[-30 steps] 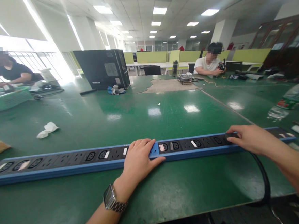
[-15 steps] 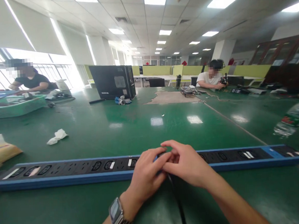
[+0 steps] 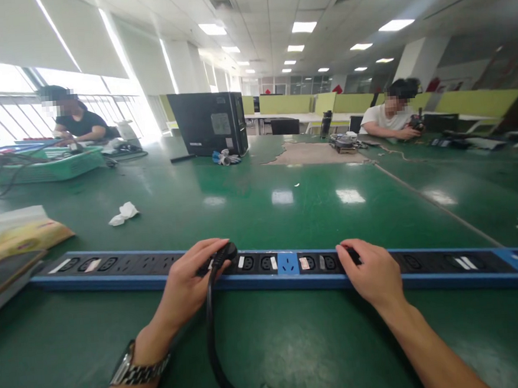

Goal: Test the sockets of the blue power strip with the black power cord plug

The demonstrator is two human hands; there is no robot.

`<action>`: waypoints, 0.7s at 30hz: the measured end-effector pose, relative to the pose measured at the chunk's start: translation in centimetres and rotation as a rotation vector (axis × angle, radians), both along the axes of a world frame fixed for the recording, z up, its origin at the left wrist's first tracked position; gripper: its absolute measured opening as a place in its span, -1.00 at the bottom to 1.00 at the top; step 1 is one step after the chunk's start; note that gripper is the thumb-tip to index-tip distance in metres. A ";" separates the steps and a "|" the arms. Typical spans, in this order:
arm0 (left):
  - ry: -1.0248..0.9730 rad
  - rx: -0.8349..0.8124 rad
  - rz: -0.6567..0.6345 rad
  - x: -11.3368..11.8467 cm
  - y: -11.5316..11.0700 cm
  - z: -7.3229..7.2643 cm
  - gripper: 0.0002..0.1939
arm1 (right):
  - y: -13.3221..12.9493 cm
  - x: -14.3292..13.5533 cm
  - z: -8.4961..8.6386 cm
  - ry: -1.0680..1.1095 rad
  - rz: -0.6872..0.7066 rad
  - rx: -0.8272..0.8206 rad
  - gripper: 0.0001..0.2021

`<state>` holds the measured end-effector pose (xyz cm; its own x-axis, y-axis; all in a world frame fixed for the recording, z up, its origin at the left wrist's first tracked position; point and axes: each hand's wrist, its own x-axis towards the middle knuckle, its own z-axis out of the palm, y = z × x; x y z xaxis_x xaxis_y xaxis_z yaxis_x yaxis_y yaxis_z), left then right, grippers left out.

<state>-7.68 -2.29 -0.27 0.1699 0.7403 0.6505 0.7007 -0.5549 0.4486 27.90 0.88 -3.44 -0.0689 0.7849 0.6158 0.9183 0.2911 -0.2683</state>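
A long blue power strip (image 3: 309,278) with a row of black sockets lies across the green table in front of me. My left hand (image 3: 191,272) is closed around a black plug (image 3: 228,253), held over the strip's sockets left of the middle. From the plug a thick black cable (image 3: 211,333) bends down to the table's near edge. Right of the strip's middle, my right hand (image 3: 373,269) has its fingers curled over the strip, gripping it; a dark part shows between thumb and fingers. Whether the plug touches a socket I cannot tell.
Crumpled tissue (image 3: 125,213) and a yellow packet (image 3: 44,232) lie to the left. Farther back are a green basket (image 3: 57,167), a black computer case (image 3: 210,123) and gloves (image 3: 226,157). Two people sit at the table's far sides.
My hands were together over the strip and are now apart. The left has gone left with the plug, which now shows; the right has moved right along the strip. The view has shifted.
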 end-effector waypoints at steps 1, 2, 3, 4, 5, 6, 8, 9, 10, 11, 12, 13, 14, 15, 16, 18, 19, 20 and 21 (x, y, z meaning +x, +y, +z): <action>0.019 -0.016 -0.003 -0.2 -0.2 0.0 -0.70 | -0.1 -0.1 0.1 0.000 0.001 0.005 -0.69; 0.030 -0.029 0.008 -0.4 -0.4 0.1 -0.69 | -0.1 -0.1 0.2 0.002 -0.001 0.012 -0.70; 0.035 -0.038 0.022 -0.7 -0.5 0.1 -0.69 | -0.1 -0.1 0.2 0.001 0.001 0.014 -0.70; 0.039 -0.047 0.031 -1.0 -0.6 0.2 -0.70 | -0.1 -0.1 0.3 0.002 0.002 0.015 -0.69; 0.042 -0.056 0.035 -1.2 -0.7 0.3 -0.70 | -0.1 -0.1 0.3 0.005 -0.002 0.016 -0.69; 0.048 -0.070 0.031 -1.5 -0.7 0.4 -0.70 | -0.1 -0.1 0.3 0.008 -0.007 0.015 -0.69; 0.057 -0.089 0.009 -1.6 -0.6 0.6 -0.72 | -0.1 -0.2 0.4 0.007 -0.012 0.000 -0.69; 0.059 -0.093 -0.003 -1.6 -0.5 0.6 -0.73 | -0.2 -0.2 0.5 0.004 -0.011 -0.014 -0.69; 0.057 -0.093 -0.012 -1.5 -0.4 0.7 -0.73 | -0.2 -0.3 0.5 0.003 -0.011 -0.028 -0.69; 0.055 -0.090 -0.019 -1.3 -0.3 0.7 -0.74 | -0.2 -0.3 0.6 0.001 -0.010 -0.040 -0.69; 0.052 -0.085 -0.021 -1.2 -0.2 0.6 -0.74 | -0.3 -0.3 0.7 0.001 -0.009 -0.050 -0.68; 0.049 -0.082 -0.019 -1.0 -0.1 0.5 -0.74 | -0.3 -0.3 0.7 0.002 -0.009 -0.054 -0.68; 0.051 -0.081 -0.016 -0.9 0.0 0.4 -0.74 | -0.3 -0.3 0.7 0.004 -0.009 -0.054 -0.68; 0.057 -0.080 -0.013 -0.9 0.0 0.4 -0.74 | -0.3 -0.3 0.7 0.003 -0.009 -0.054 -0.68; 0.068 -0.079 -0.016 -0.9 0.1 0.3 -0.74 | -0.3 -0.3 0.7 0.002 -0.008 -0.052 -0.68; 0.101 -0.081 -0.034 -1.2 0.0 0.3 -0.74 | -0.3 -0.2 0.6 -0.004 -0.010 -0.048 -0.68; 0.118 -0.088 -0.049 -1.3 0.0 0.4 -0.74 | -0.2 -0.2 0.6 -0.009 -0.014 -0.047 -0.69; 0.124 -0.094 -0.064 -1.3 -0.1 0.5 -0.74 | -0.2 -0.2 0.6 -0.015 -0.018 -0.048 -0.69; 0.104 -0.092 -0.064 -1.3 -0.2 0.7 -0.75 | -0.2 -0.3 0.6 -0.021 -0.021 -0.050 -0.69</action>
